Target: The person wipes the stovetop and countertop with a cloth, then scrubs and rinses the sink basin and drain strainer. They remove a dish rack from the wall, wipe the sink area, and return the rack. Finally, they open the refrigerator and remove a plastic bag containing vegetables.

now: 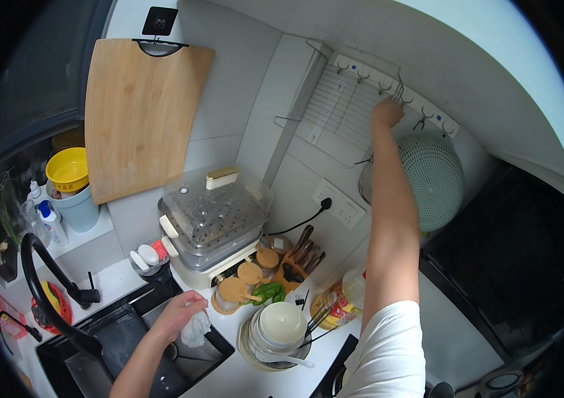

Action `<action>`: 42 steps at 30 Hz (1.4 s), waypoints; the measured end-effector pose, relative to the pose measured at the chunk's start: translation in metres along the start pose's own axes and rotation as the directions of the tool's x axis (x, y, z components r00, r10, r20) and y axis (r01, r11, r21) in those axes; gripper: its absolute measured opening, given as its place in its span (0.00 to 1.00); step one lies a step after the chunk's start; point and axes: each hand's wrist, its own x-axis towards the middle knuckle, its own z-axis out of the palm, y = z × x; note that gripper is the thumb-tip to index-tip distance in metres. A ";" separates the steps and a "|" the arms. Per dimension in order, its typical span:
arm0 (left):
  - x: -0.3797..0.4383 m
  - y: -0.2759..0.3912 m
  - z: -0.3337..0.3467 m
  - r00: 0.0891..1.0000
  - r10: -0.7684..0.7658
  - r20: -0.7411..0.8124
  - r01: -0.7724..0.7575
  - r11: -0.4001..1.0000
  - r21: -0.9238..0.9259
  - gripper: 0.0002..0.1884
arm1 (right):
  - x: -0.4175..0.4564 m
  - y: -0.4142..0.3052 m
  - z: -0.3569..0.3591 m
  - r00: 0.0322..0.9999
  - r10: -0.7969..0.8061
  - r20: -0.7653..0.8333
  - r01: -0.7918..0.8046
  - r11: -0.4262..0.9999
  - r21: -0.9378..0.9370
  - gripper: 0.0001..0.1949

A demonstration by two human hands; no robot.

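My left hand [182, 311] holds a crumpled whitish cloth or tissue [196, 329] over the black sink [222, 348]. Raised high at the wall, my right hand [389, 112] touches the wire of a metal rack [339, 109] beside the white hook rail [413, 101]; its fingertips are partly hidden, so a firm grip cannot be made out. Below and right of that hand hangs a round pale-green plastic strainer [433, 181]. Between the sink and my right arm stands a stack of bowls [282, 323] with a white spoon [287, 359].
A black faucet [38, 278] arches over the sink. Behind are a clear-lidded steamer [217, 214], wooden-lidded jars [249, 273], green peppers [269, 292] and a knife block [289, 271]. A wooden cutting board [145, 119] hangs at left. A black plug [325, 203] sits in the wall socket.
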 end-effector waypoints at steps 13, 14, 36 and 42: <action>0.006 -0.017 0.007 0.999 -0.009 0.036 0.009 1.000 0.001 0.07 | -0.031 0.013 -0.011 0.923 0.300 0.239 -0.382 0.773 0.507 0.21; 0.005 -0.019 0.009 0.999 -0.005 0.043 0.006 1.000 -0.016 0.07 | -0.030 0.022 -0.009 0.942 0.249 0.223 -0.332 0.778 0.534 0.23; -0.220 -0.199 -0.080 0.609 0.416 -0.675 -0.125 0.891 0.436 0.10 | -0.735 -0.106 -0.269 -0.748 -0.491 0.446 -0.662 0.505 -0.554 0.18; -0.269 -0.225 -0.111 0.662 0.269 -0.700 -0.113 0.959 0.262 0.15 | -0.734 -0.110 -0.280 -0.607 -0.326 0.725 -0.724 0.604 -0.334 0.06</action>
